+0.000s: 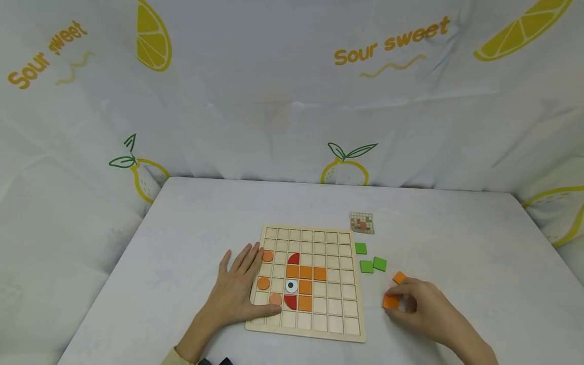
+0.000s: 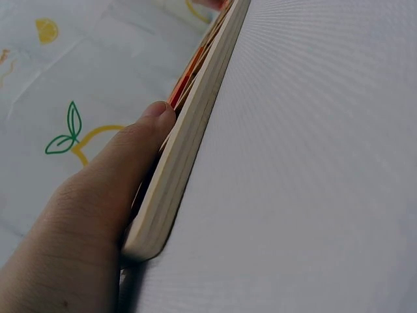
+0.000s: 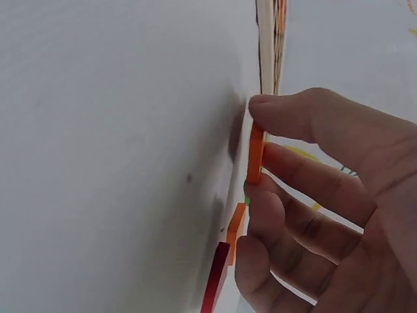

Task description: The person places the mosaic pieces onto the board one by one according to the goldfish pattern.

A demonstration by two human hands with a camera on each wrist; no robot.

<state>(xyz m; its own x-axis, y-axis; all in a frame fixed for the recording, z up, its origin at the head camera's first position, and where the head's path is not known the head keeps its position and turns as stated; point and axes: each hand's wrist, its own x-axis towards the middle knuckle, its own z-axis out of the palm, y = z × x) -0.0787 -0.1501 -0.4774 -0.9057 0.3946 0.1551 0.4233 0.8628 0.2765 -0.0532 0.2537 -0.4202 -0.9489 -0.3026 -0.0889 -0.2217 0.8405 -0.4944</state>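
Observation:
A wooden grid board (image 1: 335,323) lies on the table with orange squares (image 1: 305,287), orange discs (image 1: 263,283), red quarter-circles (image 1: 294,259) and a white eye disc (image 1: 291,286) in its cells. My left hand (image 1: 234,293) rests along the board's left side, fingers straight, thumb (image 2: 146,134) lying over the near edge. Right of the board, my right hand (image 1: 426,306) pinches an orange square tile (image 3: 255,156) between thumb and fingers. Another orange tile (image 1: 399,277) lies just beyond that hand. In the right wrist view a red tile (image 3: 215,277) shows below the fingers.
Several green square tiles (image 1: 367,266) lie off the board's right edge. A small pattern card (image 1: 362,223) sits past the far right corner. Dark objects (image 1: 225,361) show at the bottom edge by the left sleeve. A lemon-print cloth (image 1: 274,126) hangs behind the table.

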